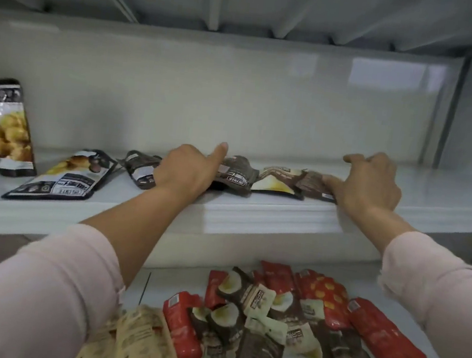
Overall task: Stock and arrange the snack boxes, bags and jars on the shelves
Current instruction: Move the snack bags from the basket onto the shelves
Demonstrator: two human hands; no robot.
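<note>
Small dark brown snack bags lie in a row on the upper white shelf [254, 214]. My left hand [186, 170] reaches over the shelf edge and grips one dark brown bag [236, 176], thumb sticking up. To its right lies a brown-and-yellow bag [281, 180]. My right hand [371, 184] rests beside it, its thumb touching the bag's right end, its fingers loosely curled above the shelf and holding nothing. Another small dark bag [141, 169] lies just left of my left wrist.
A larger bag [6, 125] stands upright at the far left, and a similar one [60, 175] lies flat beside it. On the lower shelf sits a loose pile of red and brown bags [287, 315], with beige bags [136, 340] at its left.
</note>
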